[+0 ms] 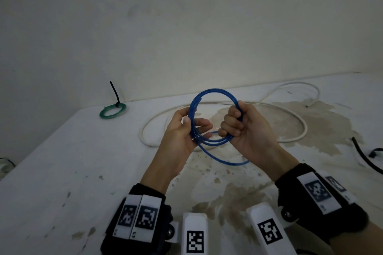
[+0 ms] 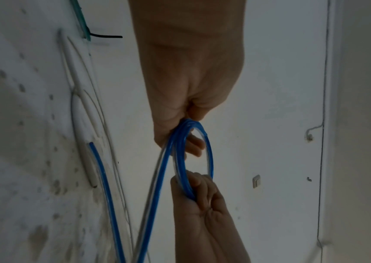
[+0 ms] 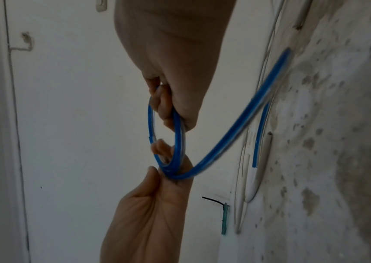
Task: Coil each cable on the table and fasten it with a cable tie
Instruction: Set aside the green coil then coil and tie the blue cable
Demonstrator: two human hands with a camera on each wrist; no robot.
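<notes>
I hold a blue cable (image 1: 213, 89) as a small coil of several turns above the white table (image 1: 62, 172). My left hand (image 1: 196, 124) pinches the coil's left side between thumb and fingers. My right hand (image 1: 232, 124) is curled in a fist round its right side. One loose blue turn hangs below the hands, and the tail lies on the table. In the left wrist view the blue cable (image 2: 210, 156) runs from my left hand (image 2: 188, 124) to my right hand (image 2: 197, 194). The right wrist view shows the blue cable (image 3: 231, 128) held the same way.
A green coil (image 1: 102, 113) fastened with a black cable tie (image 1: 114, 93) lies at the table's far left corner. A long white cable (image 1: 305, 128) sprawls loose behind my hands. A black cable (image 1: 362, 156) lies at the right edge. A wall stands behind the stained table.
</notes>
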